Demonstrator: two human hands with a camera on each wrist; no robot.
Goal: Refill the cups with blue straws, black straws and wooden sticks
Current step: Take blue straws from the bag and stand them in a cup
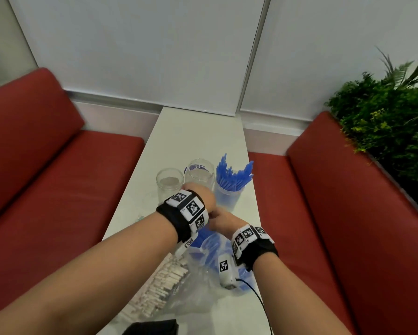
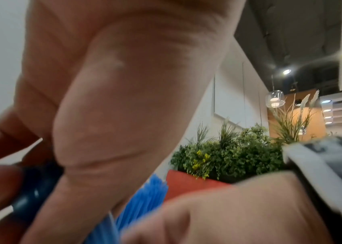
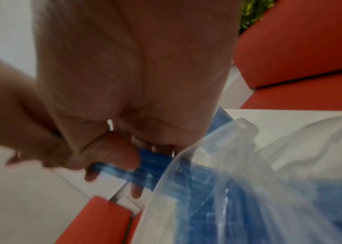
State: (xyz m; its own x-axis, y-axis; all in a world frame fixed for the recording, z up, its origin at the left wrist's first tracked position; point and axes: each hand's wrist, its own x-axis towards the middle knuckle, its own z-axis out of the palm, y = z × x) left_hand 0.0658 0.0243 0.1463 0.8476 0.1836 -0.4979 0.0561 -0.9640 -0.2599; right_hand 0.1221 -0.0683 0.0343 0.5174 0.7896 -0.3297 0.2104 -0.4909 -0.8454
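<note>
We start at the right grip (image 3: pixel 111 148): thumb and curled fingers clench a small bundle of blue straws (image 3: pixel 143 166) at the mouth of the clear plastic bag (image 3: pixel 239 165); the bundle's long axis runs out of the bag toward the left grip, with the remaining length inside the film. The left grip (image 2: pixel 47 140) sits just beside the right, nearer the cups; its fingers curl round something dark and glossy, which we cannot identify through the blur. The part-filled cup (image 1: pixel 228 197) stands beyond both grips, on the right side of the counter (image 1: pixel 198 139), its blue straws upright and fanned; by our judgement, the coming move draws the bundle free along its axis, then tips it upright over that cup. Two empty clear cups (image 1: pixel 169 182) and (image 1: pixel 199 172) stand to its left, near each other. Materials: straws thin, rigid, smooth; bag soft, crinkled, transparent, liable to drag with the bundle; wooden sticks (image 1: pixel 159 288), pale and flat, lie bagged near the left forearm.
</note>
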